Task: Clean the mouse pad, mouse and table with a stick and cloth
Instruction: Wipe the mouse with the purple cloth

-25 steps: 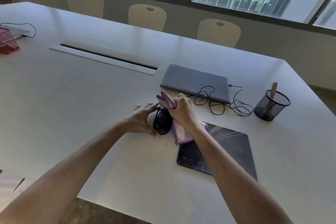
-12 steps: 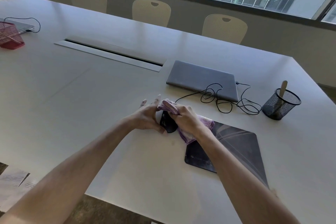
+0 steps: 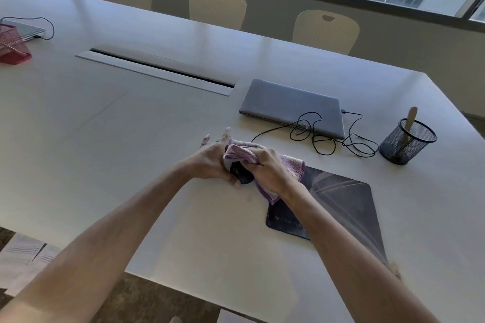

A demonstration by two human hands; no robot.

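Mouse (image 3: 241,174) sits low between both hands at the near middle of the worktop (image 3: 131,139), just left of the dark mouse pad (image 3: 343,207). It looks small, hard and light with a smooth shell that could slip, so it is best held by its sides. The left hand (image 3: 210,162) cups its left flank, thumb below and fingers partly spread, tips pointing away. The right hand (image 3: 270,170) is closed around a bunched purple cloth (image 3: 291,165), pressing it onto the mouse's top. The cloth is soft and limp, trailing over the pad's near corner. Whether the mouse is lifted or resting on the worktop cannot be told. Farther back lie a closed laptop (image 3: 294,106) and a looped black cable (image 3: 325,139). At far right a wooden stick (image 3: 410,118) stands in a mesh cup (image 3: 406,141), not yet taken up.
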